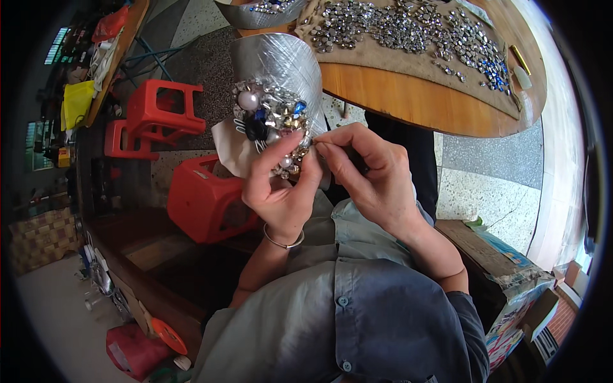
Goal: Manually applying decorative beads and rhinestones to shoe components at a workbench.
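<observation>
In front of me is a curved, silver shiny piece [276, 56], its near half crowded with clear stones, round pearls, blue gems and gold-toned beads. A dark blue-black bead cluster [257, 129] and white loops sit on its left side, and cream cloth [231, 148] hangs from it there. My left hand [281, 191], with a bangle at the wrist, grips the decorated edge between thumb and fingers. At the piece's right edge, my right hand [373, 172] is closed in a pinch of thumb and forefinger. Whatever lies between those fingertips is too small to make out.
A round wooden table [377, 83] stands ahead, with loose silver and blue stones [408, 32] on a brown cloth [491, 99]. Another silver piece [268, 14] lies at its left edge. Red plastic stools [207, 198] are to my left, a wooden box [476, 255] to my right.
</observation>
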A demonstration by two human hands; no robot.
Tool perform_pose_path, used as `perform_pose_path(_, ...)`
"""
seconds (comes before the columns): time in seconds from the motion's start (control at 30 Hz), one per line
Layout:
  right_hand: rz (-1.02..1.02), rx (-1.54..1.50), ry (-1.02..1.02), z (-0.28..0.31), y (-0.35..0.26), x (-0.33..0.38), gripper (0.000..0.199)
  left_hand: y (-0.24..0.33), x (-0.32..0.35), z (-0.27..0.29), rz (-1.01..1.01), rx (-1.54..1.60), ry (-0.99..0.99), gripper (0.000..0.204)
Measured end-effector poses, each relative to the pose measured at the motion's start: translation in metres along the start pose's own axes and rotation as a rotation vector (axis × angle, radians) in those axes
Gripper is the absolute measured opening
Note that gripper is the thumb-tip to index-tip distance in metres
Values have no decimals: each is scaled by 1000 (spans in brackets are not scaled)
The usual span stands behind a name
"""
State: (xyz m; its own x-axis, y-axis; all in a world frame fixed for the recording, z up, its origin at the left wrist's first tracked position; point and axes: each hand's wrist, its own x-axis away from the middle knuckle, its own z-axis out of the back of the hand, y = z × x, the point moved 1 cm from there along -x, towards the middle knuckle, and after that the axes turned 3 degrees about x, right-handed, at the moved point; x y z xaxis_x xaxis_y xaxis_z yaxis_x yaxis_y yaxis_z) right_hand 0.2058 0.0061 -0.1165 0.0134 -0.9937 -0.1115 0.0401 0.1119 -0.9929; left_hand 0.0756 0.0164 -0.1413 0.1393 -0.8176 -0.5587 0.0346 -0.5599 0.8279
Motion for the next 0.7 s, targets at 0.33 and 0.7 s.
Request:
perform_pose_path(0.33,94,178,23,4,10,-2,17,-8,5,-10,-184,-237,-65,33)
perform_pose_path(0.7,-480,-702,-284,31,47,-13,23,4,-12,1,456,581,-116,56)
